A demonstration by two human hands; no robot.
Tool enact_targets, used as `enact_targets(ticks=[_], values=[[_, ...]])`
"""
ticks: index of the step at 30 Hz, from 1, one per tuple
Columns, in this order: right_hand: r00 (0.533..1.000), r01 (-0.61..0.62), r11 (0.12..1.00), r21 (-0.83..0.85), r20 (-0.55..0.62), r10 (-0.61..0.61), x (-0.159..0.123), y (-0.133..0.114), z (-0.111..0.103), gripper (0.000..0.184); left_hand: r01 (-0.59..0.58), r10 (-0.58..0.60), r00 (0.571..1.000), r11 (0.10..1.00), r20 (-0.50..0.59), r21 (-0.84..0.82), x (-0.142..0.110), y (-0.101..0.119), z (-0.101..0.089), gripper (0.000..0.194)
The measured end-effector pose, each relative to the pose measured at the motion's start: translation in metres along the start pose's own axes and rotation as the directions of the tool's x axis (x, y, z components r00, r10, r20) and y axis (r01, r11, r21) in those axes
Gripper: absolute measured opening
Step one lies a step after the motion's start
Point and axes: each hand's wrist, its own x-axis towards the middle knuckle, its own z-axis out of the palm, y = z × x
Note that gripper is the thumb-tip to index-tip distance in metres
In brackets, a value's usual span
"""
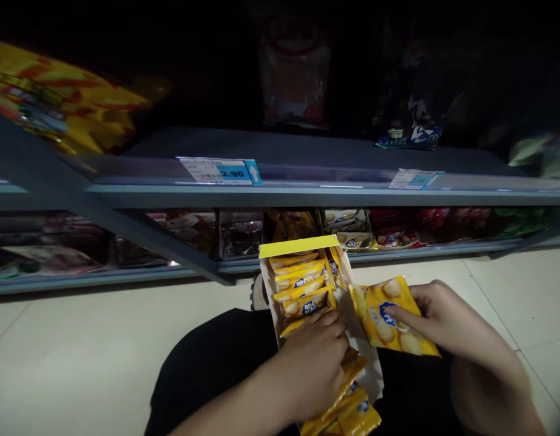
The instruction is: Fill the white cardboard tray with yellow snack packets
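An open cardboard box [368,357] rests over my dark-clothed legs, its yellow-edged end pointing at the shelves. Yellow snack packets [307,284] stand in a row in its far half, and more lie loosely at the near end. My left hand [313,357] reaches into the middle of the box, fingers curled down and close together on the packets; its fingertips are hidden. Just right of the box, my right hand [427,315] grips a single yellow snack packet [393,318], thumb on its printed front. That packet is tilted, and its left edge overlaps the box's side wall.
A grey shelf [307,197] with price tags [220,171] runs across in front. Below it, the bottom shelf holds several boxes of packets, including a white-packet box [347,221]. A large yellow bag [66,97] lies at upper left. Pale floor tiles [102,339] surround my legs.
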Motion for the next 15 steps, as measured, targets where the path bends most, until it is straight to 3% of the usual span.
enact_targets(ticks=[3,7,11,15], values=[[0.997,-0.004,0.970,-0.244,0.077,0.023,0.015,-0.011,0.019,0.031,-0.005,0.005,1.000,1.000,-0.008,0.001,-0.002,0.001,-0.001,0.030],[0.988,-0.098,0.860,-0.501,0.052,0.143,0.037,-0.028,0.053,0.027,0.001,-0.001,1.000,1.000,-0.005,0.010,-0.003,0.000,-0.001,0.024],[0.973,-0.101,0.838,-0.537,0.123,0.196,0.052,-0.043,0.082,0.028,-0.007,0.007,0.999,1.000,-0.039,0.001,-0.002,-0.002,0.007,0.022],[0.961,-0.080,0.849,-0.522,0.185,0.204,0.061,-0.049,0.093,0.026,-0.032,0.030,0.997,0.999,-0.078,-0.022,-0.003,-0.004,0.002,0.021]])
